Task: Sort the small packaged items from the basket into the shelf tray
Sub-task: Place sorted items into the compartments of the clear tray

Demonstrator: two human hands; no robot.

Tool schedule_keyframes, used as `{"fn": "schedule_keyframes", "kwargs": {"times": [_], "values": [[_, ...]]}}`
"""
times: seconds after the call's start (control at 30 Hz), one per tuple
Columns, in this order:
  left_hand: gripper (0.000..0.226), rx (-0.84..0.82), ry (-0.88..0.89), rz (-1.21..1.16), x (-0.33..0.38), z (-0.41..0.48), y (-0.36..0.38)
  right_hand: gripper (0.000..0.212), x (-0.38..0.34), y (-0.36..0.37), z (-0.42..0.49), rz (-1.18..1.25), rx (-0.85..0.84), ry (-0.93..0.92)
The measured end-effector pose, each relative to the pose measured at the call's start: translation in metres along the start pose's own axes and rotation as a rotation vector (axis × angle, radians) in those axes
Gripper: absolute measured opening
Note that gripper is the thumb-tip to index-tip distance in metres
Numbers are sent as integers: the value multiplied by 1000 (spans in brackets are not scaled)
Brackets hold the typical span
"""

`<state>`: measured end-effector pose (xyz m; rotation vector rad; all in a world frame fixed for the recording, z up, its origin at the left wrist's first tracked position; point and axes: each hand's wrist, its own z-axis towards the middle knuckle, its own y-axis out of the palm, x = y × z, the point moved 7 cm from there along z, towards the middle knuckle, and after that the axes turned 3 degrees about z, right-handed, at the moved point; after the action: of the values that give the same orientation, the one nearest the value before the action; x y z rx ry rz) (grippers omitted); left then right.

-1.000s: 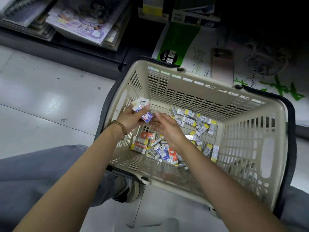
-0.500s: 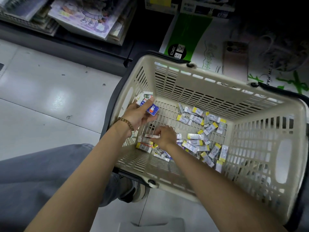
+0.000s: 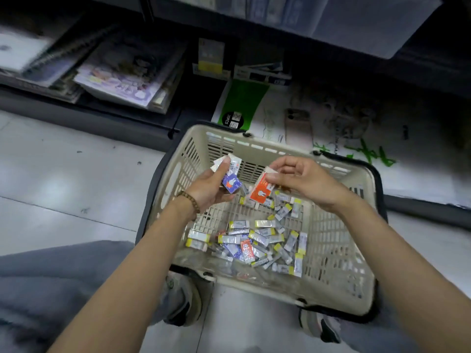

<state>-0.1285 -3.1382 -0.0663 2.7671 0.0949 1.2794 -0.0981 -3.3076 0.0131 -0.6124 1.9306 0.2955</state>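
Gathering matching packets looks like the step in hand. The left hand [image 3: 207, 189] is curled round a handful of packets [image 3: 228, 171], thumb pressed on top so they stay fanned. A blue packet [image 3: 231, 183] sits at the near end and white ends stick out toward the far side. Held above the left wall of the basket [image 3: 339, 253], the handful would drop back inside if it slipped.

The right hand [image 3: 304, 183] pinches an orange packet [image 3: 260, 192] by its top edge between thumb and fingertips, so the printed face hangs free and can be read. It hangs just right of the handful, apart from it. That placing suggests it is being compared with the handful or is about to join it.

Most of the loose packets [image 3: 257, 242] lie jumbled on the basket floor toward the near side. Many have yellow ends and a few are blue or orange, so plenty of sorting seems left.

The basket stands on the pale tiled floor [image 3: 63, 189] against a low shelf [image 3: 102, 115] that carries spiral notebooks [image 3: 119, 72] at far left. Which container is the shelf tray cannot be told here, because the upper shelves are dark and blurred. A bead bracelet [image 3: 190, 203] circles the left wrist.
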Motion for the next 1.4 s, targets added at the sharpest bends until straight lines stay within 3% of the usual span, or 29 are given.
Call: {"fn": "schedule_keyframes", "kwargs": {"times": [0.1,0.3,0.4,0.53,0.6,0.67,0.73,0.87,1.0,1.2,1.4], "values": [[73,-70,74,129,32,-26,31,14,-44,6,-19,-42,27,-106],[86,-244,162,228,86,-73,74,20,-80,-7,-50,-16,323,-184],[66,-315,227,181,105,-89,83,19,-93,-8,-65,156,334,-239],[44,-278,303,104,123,-98,83,36,-98,-10,-82,227,412,-228],[41,-218,353,90,134,-100,83,44,-98,-2,-82,290,365,-154],[35,-176,384,109,142,-103,86,39,-108,12,-79,360,271,-119],[30,-162,407,181,148,-108,94,44,-119,20,-74,296,253,-113],[55,-71,432,314,168,-114,90,55,-138,22,-64,240,252,-140],[62,-108,439,418,188,-115,79,52,-162,6,-64,3,257,-232],[55,-321,440,95,213,-123,74,46,-191,-25,-64,79,228,-254],[54,-218,634,405,256,-122,78,45,-231,-57,-66,-198,159,-207]]}}
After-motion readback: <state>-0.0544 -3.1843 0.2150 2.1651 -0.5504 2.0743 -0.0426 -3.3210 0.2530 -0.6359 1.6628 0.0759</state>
